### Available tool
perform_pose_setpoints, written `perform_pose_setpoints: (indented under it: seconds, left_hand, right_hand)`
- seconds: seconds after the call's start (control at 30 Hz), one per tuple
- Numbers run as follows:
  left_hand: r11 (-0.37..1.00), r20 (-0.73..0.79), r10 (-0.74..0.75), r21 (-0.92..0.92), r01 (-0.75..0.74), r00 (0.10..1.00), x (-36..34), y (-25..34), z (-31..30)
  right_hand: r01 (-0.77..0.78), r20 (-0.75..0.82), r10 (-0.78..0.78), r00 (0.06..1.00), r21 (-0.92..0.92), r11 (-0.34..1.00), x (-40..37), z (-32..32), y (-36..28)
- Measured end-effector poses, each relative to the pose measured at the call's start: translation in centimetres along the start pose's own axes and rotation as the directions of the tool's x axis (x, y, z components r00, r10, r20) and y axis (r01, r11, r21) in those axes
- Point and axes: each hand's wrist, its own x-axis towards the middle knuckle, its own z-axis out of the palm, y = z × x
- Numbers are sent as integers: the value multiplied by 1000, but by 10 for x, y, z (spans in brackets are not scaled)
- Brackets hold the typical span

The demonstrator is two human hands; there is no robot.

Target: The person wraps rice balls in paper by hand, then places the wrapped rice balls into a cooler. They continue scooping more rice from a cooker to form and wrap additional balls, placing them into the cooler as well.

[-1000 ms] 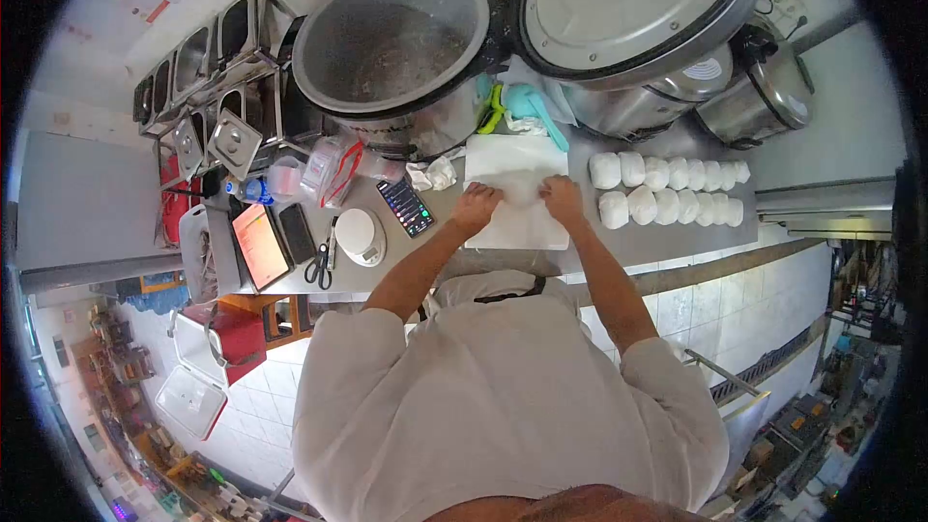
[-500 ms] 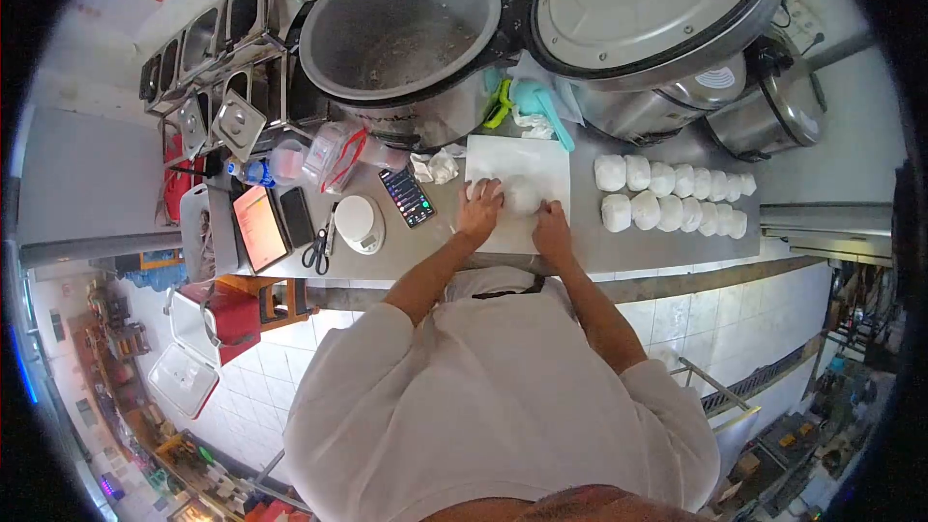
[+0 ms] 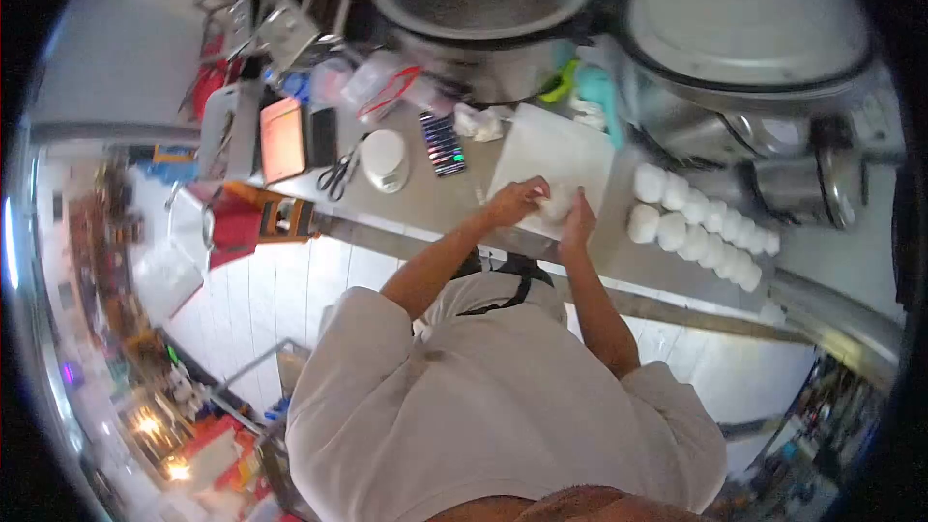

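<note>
A small white bundle (image 3: 555, 205), rounded and blurred, sits between my hands over the near part of a white sheet or board (image 3: 561, 140). On its left side the fingers of my left hand (image 3: 519, 200) are bent and pinched on it. My right hand (image 3: 579, 222) presses against its right side, thumb and fingers close together and pointing up. Right of the board stand two rows of similar white bundles (image 3: 671, 231), several in each. What the bundle is made of cannot be made out.
Behind the board are a large open cooker pot (image 3: 483, 39) and its raised lid (image 3: 749, 14). To the left lie a lit phone (image 3: 443, 145), a white kitchen scale (image 3: 385, 159), scissors (image 3: 335, 177) and a tablet (image 3: 283, 138). A teal scoop-like thing (image 3: 599, 97) touches the board's back.
The view has swung, so the table appears tilted and shifted right. The bundle, broad and round before, now looks smaller between my hands. My hands have come closer together around it.
</note>
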Motion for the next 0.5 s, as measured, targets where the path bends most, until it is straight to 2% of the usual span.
perform_pose_setpoints:
  seconds: [0.03,0.07,0.1,0.13,0.17,0.2,0.23,0.27,0.3,0.33,0.37,0.4,0.43,0.47,0.5]
  left_hand:
    - [988,-50,115,-96,-120,992,-20,-8,4]
    - [989,-41,14,-146,-20,999,-44,6,-2]
    - [962,-20,33,-269,-37,999,-71,19,-13]
    - [966,24,-102,-238,104,995,-95,51,-30]
    - [933,-95,30,-356,-63,995,-112,21,-21]
    - [866,-51,-86,-497,50,995,-141,25,-34]
    - [856,-79,-63,-517,13,995,-169,41,-51]
    - [829,-153,-95,-559,-7,984,-194,33,-57]
    - [659,-173,-195,-752,-2,965,-222,38,-67]
    - [674,-295,-233,-736,-64,927,-247,32,-73]
    - [687,-401,-266,-717,-119,877,-268,26,-80]
    - [845,-598,-306,-529,-79,741,-288,16,-93]
    - [939,-768,-286,-343,10,573,-303,6,-99]
    - [973,-898,-221,-179,143,380,-317,1,-100]
    - [974,-911,-227,-205,98,345,-330,-3,-103]
  right_hand:
    - [-24,1,24,1000,39,999,-9,7,0]
    - [-51,24,50,998,79,996,-14,15,5]
    - [214,118,-205,972,-70,974,-14,8,29]
    - [67,247,-72,966,28,997,-49,23,-6]
    - [-100,367,63,928,84,991,-88,40,-49]
    - [-135,420,93,903,71,988,-112,60,-62]
    - [-162,461,120,880,54,985,-130,78,-63]
    - [-116,465,92,881,24,993,-148,102,-62]
    - [-64,457,56,888,1,998,-166,125,-58]
    - [-8,438,15,899,-18,1000,-181,148,-52]
    - [95,471,-63,880,-43,995,-192,172,-39]
    - [197,493,-147,858,-51,979,-198,201,-20]
    - [302,509,-226,830,-70,951,-205,222,-10]
    - [166,485,-137,864,-16,986,-229,248,-11]
    - [186,514,-149,844,-21,982,-249,270,-12]
